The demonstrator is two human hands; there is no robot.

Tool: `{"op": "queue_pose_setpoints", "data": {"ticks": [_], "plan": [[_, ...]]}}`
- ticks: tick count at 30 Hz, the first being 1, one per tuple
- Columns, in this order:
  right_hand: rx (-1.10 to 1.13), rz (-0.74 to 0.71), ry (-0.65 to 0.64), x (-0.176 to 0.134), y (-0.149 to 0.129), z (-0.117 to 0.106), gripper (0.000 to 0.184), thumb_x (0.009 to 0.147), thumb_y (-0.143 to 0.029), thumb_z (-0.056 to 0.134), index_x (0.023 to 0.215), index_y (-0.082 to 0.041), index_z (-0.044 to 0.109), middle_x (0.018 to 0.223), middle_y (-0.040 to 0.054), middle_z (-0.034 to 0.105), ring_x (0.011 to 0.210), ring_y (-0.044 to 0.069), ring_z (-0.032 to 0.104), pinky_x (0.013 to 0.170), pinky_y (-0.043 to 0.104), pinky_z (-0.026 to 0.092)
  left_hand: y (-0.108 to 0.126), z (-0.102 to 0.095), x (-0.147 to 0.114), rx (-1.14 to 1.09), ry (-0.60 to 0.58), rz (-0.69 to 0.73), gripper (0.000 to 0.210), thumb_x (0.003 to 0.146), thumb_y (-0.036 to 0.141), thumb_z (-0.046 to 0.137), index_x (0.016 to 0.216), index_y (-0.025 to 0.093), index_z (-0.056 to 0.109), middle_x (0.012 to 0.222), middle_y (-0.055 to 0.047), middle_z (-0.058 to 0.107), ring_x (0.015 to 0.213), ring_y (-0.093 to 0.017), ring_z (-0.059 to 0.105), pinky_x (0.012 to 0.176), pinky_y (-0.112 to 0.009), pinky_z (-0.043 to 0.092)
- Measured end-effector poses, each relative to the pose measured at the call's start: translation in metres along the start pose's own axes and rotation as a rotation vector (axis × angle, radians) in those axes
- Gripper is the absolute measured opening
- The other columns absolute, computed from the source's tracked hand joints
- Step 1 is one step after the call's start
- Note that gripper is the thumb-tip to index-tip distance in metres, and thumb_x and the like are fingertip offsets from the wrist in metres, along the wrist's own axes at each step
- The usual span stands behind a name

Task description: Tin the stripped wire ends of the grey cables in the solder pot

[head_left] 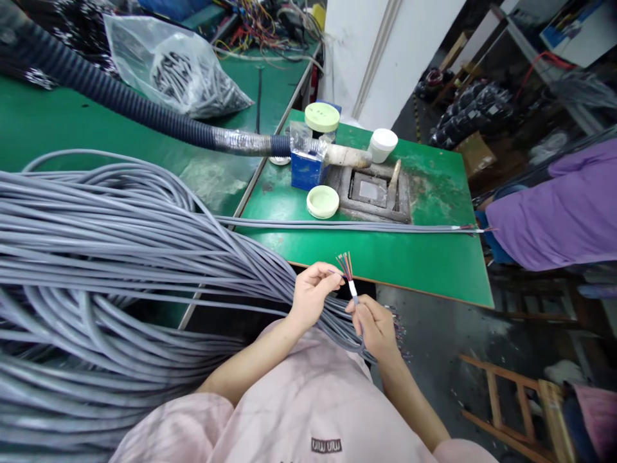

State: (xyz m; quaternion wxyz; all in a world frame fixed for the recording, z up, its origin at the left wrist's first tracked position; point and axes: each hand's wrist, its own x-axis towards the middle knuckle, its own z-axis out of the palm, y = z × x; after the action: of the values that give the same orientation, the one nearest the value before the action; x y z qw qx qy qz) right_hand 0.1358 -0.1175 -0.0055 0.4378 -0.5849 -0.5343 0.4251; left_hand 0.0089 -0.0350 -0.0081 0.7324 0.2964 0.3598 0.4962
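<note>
Just in front of my chest, my right hand point(375, 325) grips a grey cable below its white sleeve point(353, 289). The cable end points up, and several thin coloured wires point(346, 265), red, orange and dark, fan out of it with bare tips. At the left of this fan, my left hand point(312, 290) has thumb and forefinger closed on one thin dark wire. Under and beside both hands runs a large bundle of grey cables point(144, 251). Its stripped ends point(399, 331) hang just right of my right hand.
Several finished-looking grey cables point(347, 226) lie across the green table point(434, 263). Behind them stand a square metal pot point(371, 191), a pale green lid point(322, 201), a white cup point(383, 145) and a ribbed hose point(159, 116). A person in a purple sleeve point(554, 202) is at right.
</note>
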Motion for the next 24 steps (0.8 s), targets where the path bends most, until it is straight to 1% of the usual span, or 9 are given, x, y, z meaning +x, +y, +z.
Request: {"op": "queue_pose_setpoints", "data": {"ticks": [2,5,7,8,11,13,15,19,24], "plan": [[-0.027,-0.004,-0.005,0.0009,-0.0016,0.0007,0.033,0.094,-0.038,0.038,0.081,-0.017,0.059,0.044,-0.0073,0.041,0.038,0.007,0.035,0.043,0.02,0.029,0.0011,-0.0006,0.0005,0.029,-0.003,0.037,0.014,0.067,0.028,0.072,0.073,0.017,0.065,0.065,0.001,0.064,0.059,-0.009,0.056,0.06,-0.022,0.045],[-0.033,-0.011,-0.004,0.0015,-0.0019,0.0012,0.033,0.094,-0.038,0.037,0.082,-0.017,0.059,0.044,-0.0073,0.041,0.038,0.007,0.035,0.042,0.02,0.029,0.0029,0.0005,0.0032,-0.029,-0.006,-0.045,0.014,0.068,0.028,0.071,0.072,0.017,0.063,0.062,0.002,0.063,0.053,-0.007,0.051,0.055,-0.02,0.041],[-0.033,-0.011,-0.001,0.0013,-0.0009,0.0011,0.033,0.095,-0.038,0.037,0.082,-0.018,0.059,0.044,-0.0073,0.041,0.038,0.006,0.035,0.042,0.02,0.029,0.0034,0.0013,0.0044,-0.08,0.014,-0.09,0.015,0.068,0.027,0.072,0.072,0.016,0.062,0.06,0.003,0.062,0.05,-0.006,0.049,0.052,-0.019,0.039],[-0.034,-0.01,0.001,0.001,-0.0002,0.0009,0.033,0.095,-0.039,0.037,0.082,-0.018,0.059,0.044,-0.0073,0.041,0.037,0.006,0.035,0.042,0.02,0.029,0.0035,0.0014,0.0043,-0.098,0.032,-0.08,0.016,0.067,0.027,0.072,0.072,0.016,0.061,0.059,0.003,0.061,0.05,-0.005,0.049,0.052,-0.019,0.038],[-0.04,-0.007,0.0,0.0003,0.0015,0.001,0.033,0.095,-0.039,0.037,0.082,-0.018,0.059,0.044,-0.0074,0.041,0.038,0.007,0.036,0.042,0.02,0.029,0.0046,0.0004,0.0023,-0.115,0.064,0.017,0.016,0.065,0.025,0.074,0.072,0.016,0.062,0.057,0.004,0.06,0.049,-0.005,0.049,0.051,-0.018,0.038],[-0.041,-0.006,-0.005,0.0002,0.0019,0.0016,0.033,0.095,-0.039,0.037,0.082,-0.018,0.059,0.044,-0.0075,0.041,0.038,0.007,0.035,0.042,0.02,0.029,0.006,-0.0003,0.0007,-0.111,0.035,0.025,0.016,0.065,0.025,0.074,0.073,0.016,0.064,0.057,0.003,0.061,0.047,-0.005,0.048,0.049,-0.018,0.038],[-0.037,-0.011,-0.014,0.0005,0.0015,0.0023,0.033,0.095,-0.039,0.037,0.082,-0.018,0.059,0.044,-0.0076,0.041,0.037,0.007,0.035,0.042,0.021,0.028,0.0072,-0.0001,0.0003,-0.113,0.001,-0.024,0.016,0.066,0.026,0.074,0.073,0.015,0.065,0.057,0.002,0.063,0.045,-0.004,0.047,0.047,-0.017,0.036],[-0.019,-0.027,-0.032,0.0014,0.0001,0.0032,0.031,0.096,-0.037,0.037,0.083,-0.018,0.059,0.044,-0.0078,0.04,0.038,0.006,0.034,0.042,0.021,0.027,0.0074,0.0013,0.0025,-0.139,-0.005,-0.091,0.016,0.066,0.025,0.074,0.073,0.014,0.065,0.058,0.001,0.065,0.044,-0.004,0.047,0.044,-0.016,0.035],[-0.01,-0.031,-0.055,0.0013,0.0005,0.0036,0.029,0.096,-0.035,0.037,0.082,-0.019,0.058,0.045,-0.0081,0.04,0.039,0.006,0.034,0.043,0.021,0.027,0.0066,-0.0005,0.005,-0.124,-0.042,-0.085,0.015,0.067,0.024,0.073,0.071,0.014,0.063,0.059,0.001,0.065,0.045,-0.004,0.048,0.044,-0.016,0.035]]}}
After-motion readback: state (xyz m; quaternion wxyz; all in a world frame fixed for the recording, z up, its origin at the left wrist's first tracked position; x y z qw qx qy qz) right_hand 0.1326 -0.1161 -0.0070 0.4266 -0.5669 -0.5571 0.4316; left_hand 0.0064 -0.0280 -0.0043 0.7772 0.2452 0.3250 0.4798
